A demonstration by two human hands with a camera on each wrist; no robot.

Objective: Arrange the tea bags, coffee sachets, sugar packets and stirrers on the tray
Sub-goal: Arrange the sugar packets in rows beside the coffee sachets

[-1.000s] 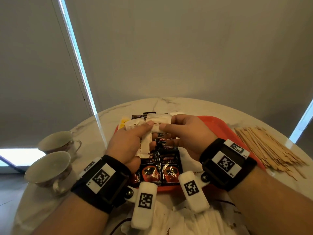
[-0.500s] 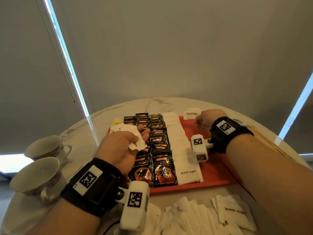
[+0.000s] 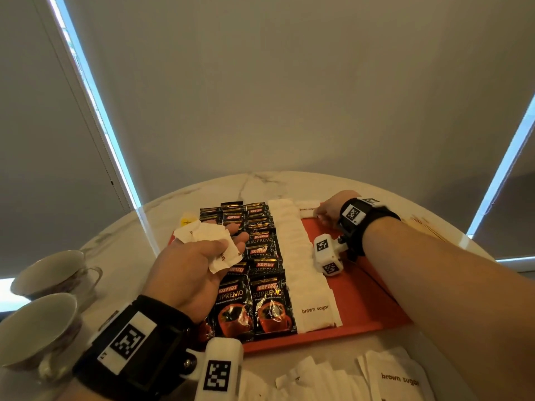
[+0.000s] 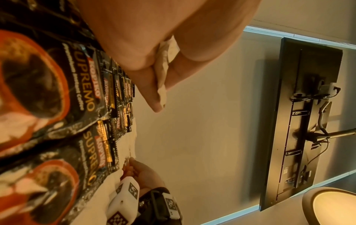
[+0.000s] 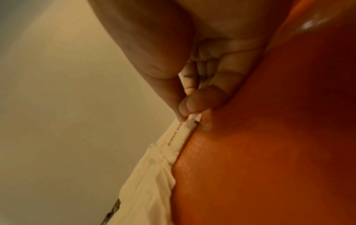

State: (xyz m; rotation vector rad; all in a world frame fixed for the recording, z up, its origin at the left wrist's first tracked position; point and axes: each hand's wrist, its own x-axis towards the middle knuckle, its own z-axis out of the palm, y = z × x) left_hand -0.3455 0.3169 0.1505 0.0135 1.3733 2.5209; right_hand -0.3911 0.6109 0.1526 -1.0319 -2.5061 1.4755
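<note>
A red tray [image 3: 367, 302] holds columns of black coffee sachets [image 3: 262, 302] and one column of white brown sugar packets [image 3: 301, 256]. My left hand [image 3: 202, 256] hovers over the sachets and grips a bundle of sugar packets [image 3: 210, 241]; in the left wrist view the bundle [image 4: 163, 68] sits between thumb and fingers. My right hand [image 3: 325, 212] is at the tray's far edge, right of the sugar column's top. There its thumb and forefinger pinch a single sugar packet [image 5: 181, 132] that lies on the tray [image 5: 269, 152].
Two cups [image 3: 49, 273] [image 3: 37, 328] stand at the table's left edge. Loose sugar packets [image 3: 390, 377] lie in front of the tray. Wooden stirrers [image 3: 419, 224] show past my right forearm. A yellow tea bag [image 3: 186, 221] peeks out behind my left hand.
My right hand left the bundle with one sugar packet and carried it to the tray's far edge, then set it down. The left hand lowered slightly, still holding the bundle.
</note>
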